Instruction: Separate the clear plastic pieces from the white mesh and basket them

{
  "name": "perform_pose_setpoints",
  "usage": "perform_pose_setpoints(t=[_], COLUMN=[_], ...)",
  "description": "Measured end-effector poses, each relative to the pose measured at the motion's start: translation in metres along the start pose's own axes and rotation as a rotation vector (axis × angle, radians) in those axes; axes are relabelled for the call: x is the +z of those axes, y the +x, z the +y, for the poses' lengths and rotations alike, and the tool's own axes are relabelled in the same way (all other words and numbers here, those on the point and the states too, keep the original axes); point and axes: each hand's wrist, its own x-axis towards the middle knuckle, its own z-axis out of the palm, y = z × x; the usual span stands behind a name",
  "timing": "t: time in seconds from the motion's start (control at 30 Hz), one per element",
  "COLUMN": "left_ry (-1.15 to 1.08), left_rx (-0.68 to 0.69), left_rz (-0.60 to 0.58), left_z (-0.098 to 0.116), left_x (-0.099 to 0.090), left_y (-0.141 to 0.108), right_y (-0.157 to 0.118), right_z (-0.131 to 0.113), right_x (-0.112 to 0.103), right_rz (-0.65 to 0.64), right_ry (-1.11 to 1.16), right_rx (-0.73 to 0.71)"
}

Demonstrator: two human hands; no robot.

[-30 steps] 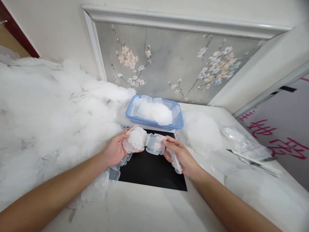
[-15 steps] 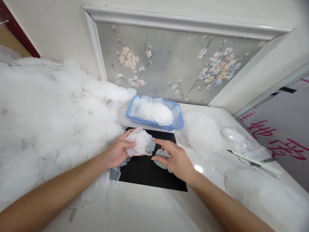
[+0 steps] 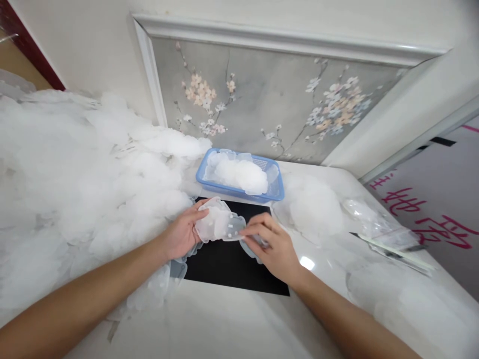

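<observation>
My left hand (image 3: 183, 230) is closed around a small stack of thin, translucent white plastic pieces (image 3: 209, 222), held above a black mat (image 3: 232, 269). Out to the right of that stack sticks one clear piece (image 3: 235, 227) with small white spots and a rounded outline. At its right edge, thumb and fingers of my right hand (image 3: 271, 244) are pinched together on it. Partly hidden behind the right hand, more translucent pieces (image 3: 251, 250) lie over the mat. Exactly how many pieces the left hand holds cannot be seen.
A blue basket (image 3: 204, 185) with similar pieces stands behind the mat against the wall. To the left rises a big heap of translucent pieces (image 3: 93, 199). On the right are another pile (image 3: 314, 204), clear plastic bags (image 3: 370, 217) and a blurred pale pile (image 3: 411, 299).
My right fingers have closed from a wide gap onto the edge of a piece. That piece now reaches farther right out of the left hand's stack.
</observation>
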Motion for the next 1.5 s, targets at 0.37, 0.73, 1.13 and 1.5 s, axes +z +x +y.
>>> perform_pose_setpoints(t=[0.37, 0.73, 1.13, 1.5], left_ry=[-0.048, -0.129, -0.074, 0.023], left_rx=[0.066, 0.059, 0.087, 0.085], left_rz=[0.011, 0.08, 0.103, -0.039], left_z=[0.002, 0.005, 0.001, -0.005], left_x=[-0.001, 0.002, -0.003, 0.0], left_y=[0.003, 0.005, 0.007, 0.005], right_y=[0.014, 0.014, 0.013, 0.015], right_z=[-0.005, 0.002, 0.008, -0.012], right_x=[-0.007, -0.01, -0.009, 0.007], right_rz=[-0.019, -0.05, -0.038, -0.288], right_ry=[0.903, 1.024, 1.046, 0.823], right_rx=[1.013, 1.133, 1.15, 1.007])
